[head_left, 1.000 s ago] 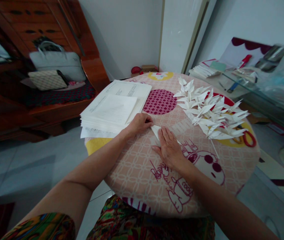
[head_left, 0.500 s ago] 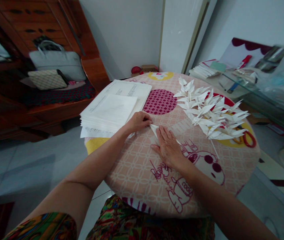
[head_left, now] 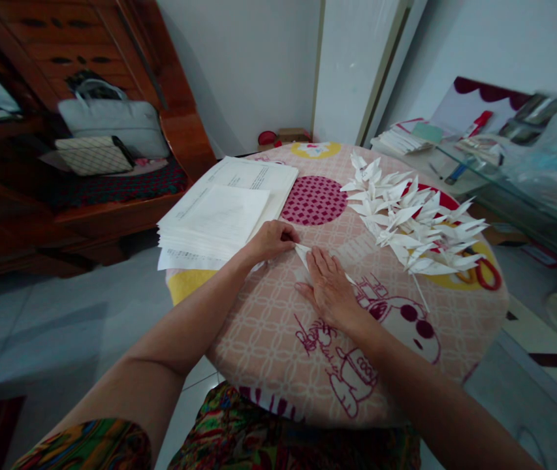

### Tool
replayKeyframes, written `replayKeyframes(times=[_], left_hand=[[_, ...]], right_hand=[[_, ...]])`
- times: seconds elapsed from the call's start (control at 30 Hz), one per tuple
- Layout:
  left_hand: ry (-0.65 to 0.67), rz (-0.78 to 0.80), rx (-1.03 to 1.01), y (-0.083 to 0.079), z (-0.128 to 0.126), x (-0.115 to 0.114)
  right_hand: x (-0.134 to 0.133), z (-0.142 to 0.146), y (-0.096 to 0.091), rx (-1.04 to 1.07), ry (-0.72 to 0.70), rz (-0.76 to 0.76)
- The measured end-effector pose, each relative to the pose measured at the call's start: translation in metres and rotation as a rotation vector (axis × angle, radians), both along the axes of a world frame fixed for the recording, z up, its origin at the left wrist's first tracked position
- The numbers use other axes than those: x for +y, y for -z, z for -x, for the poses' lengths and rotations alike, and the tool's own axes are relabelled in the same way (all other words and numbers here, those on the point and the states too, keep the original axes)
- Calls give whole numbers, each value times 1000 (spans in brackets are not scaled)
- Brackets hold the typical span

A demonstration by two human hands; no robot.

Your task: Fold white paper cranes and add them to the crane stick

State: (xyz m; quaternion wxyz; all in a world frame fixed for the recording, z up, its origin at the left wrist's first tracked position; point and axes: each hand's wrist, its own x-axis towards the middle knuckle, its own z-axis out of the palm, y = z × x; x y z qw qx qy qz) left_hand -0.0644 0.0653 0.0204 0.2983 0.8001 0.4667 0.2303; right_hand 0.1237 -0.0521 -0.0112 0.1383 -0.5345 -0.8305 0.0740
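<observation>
A narrow piece of folded white paper point(head_left: 301, 253) lies on the patterned tablecloth point(head_left: 268, 326), mostly hidden under my fingers. My left hand point(head_left: 273, 239) pinches its far left tip between thumb and fingers. Over the rest of it my right hand point(head_left: 328, 285) lies flat, fingers stretched out and thumb apart, pressing it to the cloth. Past my left hand rests a thick stack of printed paper point(head_left: 278, 176), with smaller white sheets point(head_left: 224, 212) on top. To the right is a heap of folded paper cranes point(head_left: 405, 215) with pointed ends.
Scissors with red-orange handles point(head_left: 488, 274) lie by the cranes at the table's right edge. A glass shelf point(head_left: 527, 202) with papers and a plastic bag stands beyond. On the left, a wooden bench point(head_left: 185, 130) bears a grey handbag point(head_left: 111, 121).
Hardly anything differs. Both hands keep their places on the folded paper, and the view has shifted very slightly.
</observation>
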Motion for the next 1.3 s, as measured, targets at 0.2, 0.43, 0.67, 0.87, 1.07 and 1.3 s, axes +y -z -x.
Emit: replayKeyframes(times=[0.2,0.43,0.67,0.87,1.07,1.3], left_hand=[[-43,-49,55,-3,-3,-1],[-62,-157,56,7,-12,-3],[-79,-189,123,10,-12,-2],[-72,-212,137,9,-15,-3],[-147,-80,-9,5,-6,-3],[-84,-166,65,5,-1,-6]], right_hand=[[0,0,-1,3,-12,-19],[0,0,0,15,-6,-29],[1,-1,-5,-15,-38,-29],[7,1,-3,-17,-55,-47],[10,2,-3,-21,-59,-61],[9,1,-3,7,-66,-53]])
